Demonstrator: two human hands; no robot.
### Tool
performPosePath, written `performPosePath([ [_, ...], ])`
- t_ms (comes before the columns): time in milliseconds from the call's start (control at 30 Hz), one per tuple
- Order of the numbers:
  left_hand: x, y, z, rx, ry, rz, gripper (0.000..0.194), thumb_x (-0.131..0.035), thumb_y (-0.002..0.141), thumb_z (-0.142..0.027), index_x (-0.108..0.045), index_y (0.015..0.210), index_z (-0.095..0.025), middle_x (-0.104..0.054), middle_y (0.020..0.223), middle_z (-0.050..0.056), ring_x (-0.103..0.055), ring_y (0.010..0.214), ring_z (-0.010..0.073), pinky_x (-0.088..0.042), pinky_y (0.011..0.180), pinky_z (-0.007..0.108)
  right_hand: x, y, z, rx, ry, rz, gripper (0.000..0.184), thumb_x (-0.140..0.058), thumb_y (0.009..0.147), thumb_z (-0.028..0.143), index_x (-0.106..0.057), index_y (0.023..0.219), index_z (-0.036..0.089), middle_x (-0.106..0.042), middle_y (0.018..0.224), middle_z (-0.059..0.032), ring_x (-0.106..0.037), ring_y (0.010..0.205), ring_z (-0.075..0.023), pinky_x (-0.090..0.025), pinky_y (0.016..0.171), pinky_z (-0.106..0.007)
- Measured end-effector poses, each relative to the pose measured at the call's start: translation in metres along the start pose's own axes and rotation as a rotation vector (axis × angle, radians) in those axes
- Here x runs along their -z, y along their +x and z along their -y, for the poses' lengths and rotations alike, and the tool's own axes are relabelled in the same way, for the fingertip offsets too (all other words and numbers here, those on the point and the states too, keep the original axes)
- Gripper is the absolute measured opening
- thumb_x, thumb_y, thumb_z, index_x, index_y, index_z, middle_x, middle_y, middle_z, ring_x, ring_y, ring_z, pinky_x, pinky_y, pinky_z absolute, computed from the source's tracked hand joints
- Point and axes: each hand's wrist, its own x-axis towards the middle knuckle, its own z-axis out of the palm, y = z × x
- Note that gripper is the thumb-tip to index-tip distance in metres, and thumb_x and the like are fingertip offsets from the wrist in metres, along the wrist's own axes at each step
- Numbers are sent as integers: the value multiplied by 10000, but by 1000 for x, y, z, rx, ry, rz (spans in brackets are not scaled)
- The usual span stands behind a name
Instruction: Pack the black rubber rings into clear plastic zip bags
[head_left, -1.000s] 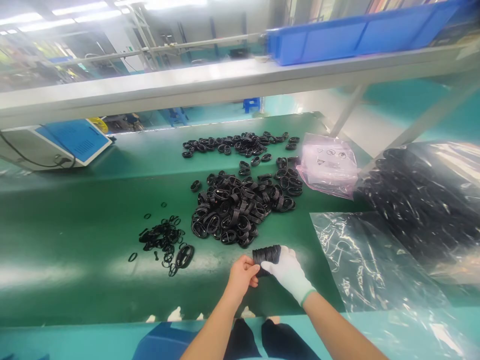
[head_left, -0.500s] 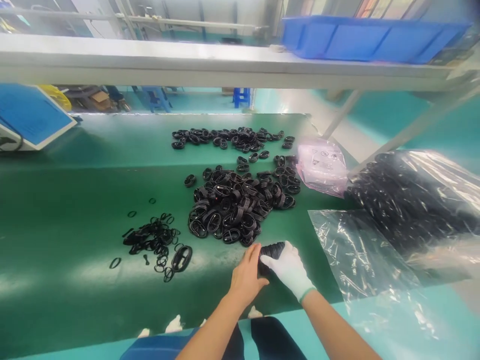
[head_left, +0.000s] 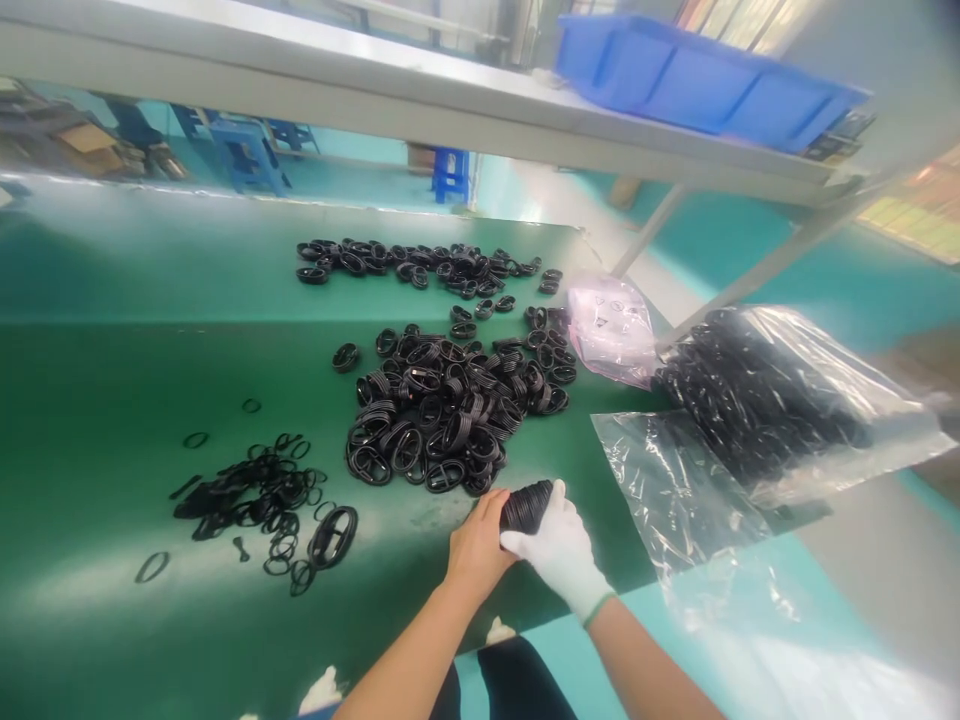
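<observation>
Between my two hands is a row of black coiled cables (head_left: 527, 507), pressed side by side just above the green table's front part. My bare left hand (head_left: 480, 540) closes on the row's left end. My right hand (head_left: 559, 550), in a white glove with a green cuff, grips the right end, its thumb across the near side. Right beyond my hands lies a big heap of black coiled cables (head_left: 450, 410). To the left are a pile of black rubber bands (head_left: 255, 490) and one single coiled cable (head_left: 332, 538).
A second row of coiled cables (head_left: 420, 262) lies farther back. At right are a pinkish plastic bag (head_left: 611, 330), a clear bag (head_left: 667, 490) over the table edge, and a filled bag of black items (head_left: 757, 400). Overhead, a shelf (head_left: 337, 100) carries a blue bin (head_left: 697, 80).
My view has turned to the right and tilted, so the table's contents sit farther left. Both hands still hold the row of cables, now a little more upright in view.
</observation>
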Motion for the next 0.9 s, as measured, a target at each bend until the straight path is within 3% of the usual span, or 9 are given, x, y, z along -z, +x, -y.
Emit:
performPosePath([
  [100, 3, 1, 1, -30, 28, 36, 717, -599, 642, -224, -313, 1297, -272, -322, 1384, 2, -419, 1175, 206, -396, 898, 325, -17, -5, 6, -38, -27, -110, 1092, -639, 514, 463, -98, 1372, 57, -401, 1241, -198, -388, 1142, -339, -324, 916, -404],
  [300, 3, 4, 5, -47, 37, 67, 677, -534, 660, -165, -326, 1300, -241, -336, 1377, -4, -374, 1211, 173, -362, 937, 284, -23, -3, 7, -23, 3, -142, 1030, -615, 525, 425, -146, 1365, 57, -422, 1212, -181, -395, 1118, -337, -332, 899, -392],
  [567, -2, 10, 13, -15, 88, 47, 693, -444, 636, -51, -338, 1297, -229, -369, 1362, 4, -334, 1231, 138, -359, 935, 255, -50, 4, 21, -42, -17, -398, 984, -612, 508, 351, -218, 1342, 8, -424, 1183, -200, -397, 1072, -344, -277, 945, -404],
  [767, -13, 17, 15, -40, 135, -28, 573, -431, 740, -153, -320, 1299, -210, -384, 1347, 40, -352, 1220, 175, -418, 880, 306, -42, 16, 28, -117, -5, -380, 900, -644, 469, 320, -361, 1282, 57, -506, 1006, -150, -457, 938, -302, -340, 865, -405],
  [900, 1, 9, 10, -60, 105, -43, 562, -452, 766, -270, -296, 1305, -240, -387, 1327, 47, -480, 1090, 195, -474, 777, 304, -20, 12, 22, -94, 114, -299, 898, -671, 436, 313, -380, 1261, 110, -501, 1037, -126, -459, 978, -294, -348, 879, -404],
])
